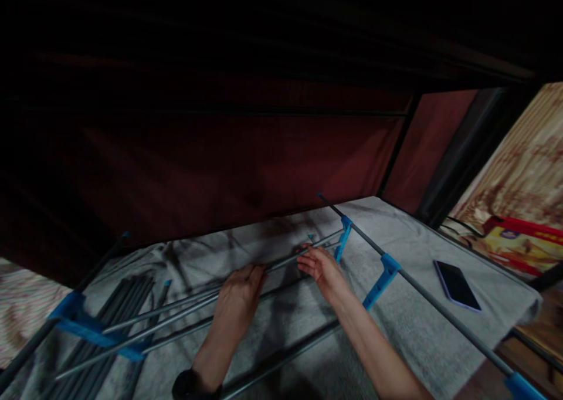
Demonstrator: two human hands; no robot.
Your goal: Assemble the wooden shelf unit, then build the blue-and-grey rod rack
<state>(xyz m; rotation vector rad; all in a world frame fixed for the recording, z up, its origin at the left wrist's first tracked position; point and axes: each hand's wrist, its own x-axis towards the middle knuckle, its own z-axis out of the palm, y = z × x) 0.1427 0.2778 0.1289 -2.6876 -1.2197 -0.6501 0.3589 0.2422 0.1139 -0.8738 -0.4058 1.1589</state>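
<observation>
My left hand (240, 294) is closed round a thin grey metal tube (185, 314) in the middle of a partly built rack. My right hand (320, 266) has its fingers and thumb about the same tube's farther stretch, near a blue plastic bracket (345, 236). Another blue bracket (382, 281) sits lower on the long right-hand pole (440, 312). On the left, a wide blue bracket (94, 331) is fitted to a dark pole (29, 350), and several tubes run across it. The tube's ends inside my grip are hidden.
Several loose grey tubes (99, 353) lie bundled at the left on a grey cloth (422, 335). A phone (457, 285) rests on the right. Beyond the edge is a red and yellow package (519, 244). A dark red panel (246, 177) stands behind; a dark frame post (466, 148) rises at right.
</observation>
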